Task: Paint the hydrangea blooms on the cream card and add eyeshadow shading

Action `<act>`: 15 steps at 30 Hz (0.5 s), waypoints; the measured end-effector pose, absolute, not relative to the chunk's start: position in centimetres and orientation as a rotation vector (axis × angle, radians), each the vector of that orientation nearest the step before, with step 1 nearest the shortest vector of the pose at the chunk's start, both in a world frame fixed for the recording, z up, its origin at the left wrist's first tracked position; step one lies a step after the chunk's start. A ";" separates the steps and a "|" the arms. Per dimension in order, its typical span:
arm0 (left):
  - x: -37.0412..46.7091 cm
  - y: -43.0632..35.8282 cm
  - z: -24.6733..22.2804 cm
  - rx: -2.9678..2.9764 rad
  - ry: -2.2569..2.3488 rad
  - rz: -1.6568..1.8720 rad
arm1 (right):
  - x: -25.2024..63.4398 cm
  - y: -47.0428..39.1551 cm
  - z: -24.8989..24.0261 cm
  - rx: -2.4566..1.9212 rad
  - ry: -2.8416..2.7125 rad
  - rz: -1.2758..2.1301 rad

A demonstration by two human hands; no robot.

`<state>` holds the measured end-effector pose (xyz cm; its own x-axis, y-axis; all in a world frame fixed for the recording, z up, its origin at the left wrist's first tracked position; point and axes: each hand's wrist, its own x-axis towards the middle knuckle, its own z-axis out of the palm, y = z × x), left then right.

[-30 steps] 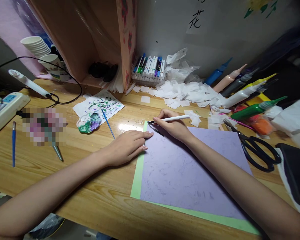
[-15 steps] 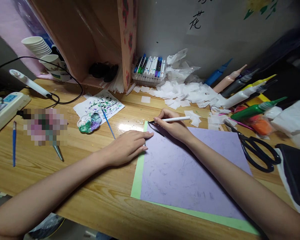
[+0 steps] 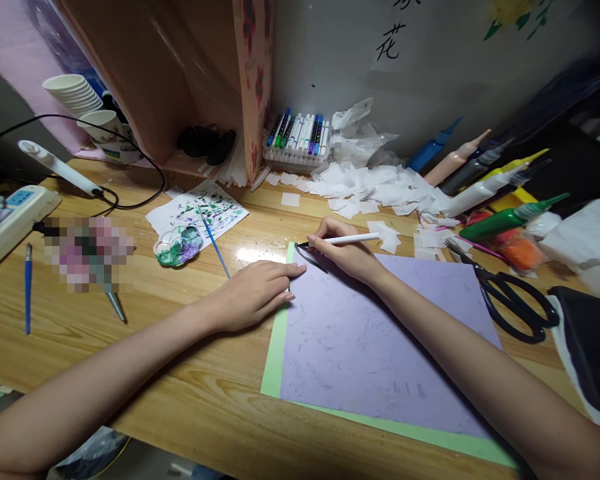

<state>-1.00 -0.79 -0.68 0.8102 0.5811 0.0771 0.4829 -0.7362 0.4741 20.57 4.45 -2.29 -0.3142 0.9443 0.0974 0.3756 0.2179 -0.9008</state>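
My right hand (image 3: 347, 252) pinches a white-barrelled marker (image 3: 357, 237), its dark tip at the top left corner of a purple sheet (image 3: 360, 340). A short curved black stroke (image 3: 317, 262) shows there, partly beneath the marker. Under the purple sheet lies a light green sheet (image 3: 274, 363), whose left and lower margins stick out. My left hand (image 3: 257, 293) lies flat with fingers stretched out, the fingertips resting on the purple sheet's left edge. Faint dark smudges are scattered over the purple surface.
Black scissors (image 3: 520, 307) lie right of the sheets. Behind are white paper scraps (image 3: 365, 187), a marker box (image 3: 297, 137) and paint bottles, including a green one (image 3: 510, 221). Leftward sit a paint palette (image 3: 179, 247), a thin blue brush (image 3: 215, 245) and a power strip (image 3: 17, 220).
Both hands hold almost the same place. The marker tip stays by the curved black stroke, and the view has shifted very slightly.
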 end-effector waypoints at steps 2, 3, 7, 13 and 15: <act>-1.0 -0.8 -0.7 2.553 0.790 0.322 | 20.7 4.5 -2.3 -1.226 -1.832 1.082; -1.0 -0.8 -0.7 2.553 0.788 0.326 | 20.8 4.6 -2.3 -1.222 -1.841 1.097; -0.9 -0.8 -0.6 2.554 0.793 0.307 | 21.4 4.8 -2.1 -1.183 -1.885 1.180; -0.9 -0.8 -0.5 2.554 0.800 0.278 | 21.7 4.9 -2.0 -1.150 -1.862 1.268; -0.9 -0.7 -0.5 2.555 0.798 0.278 | 21.7 4.9 -2.1 -1.152 -1.870 1.220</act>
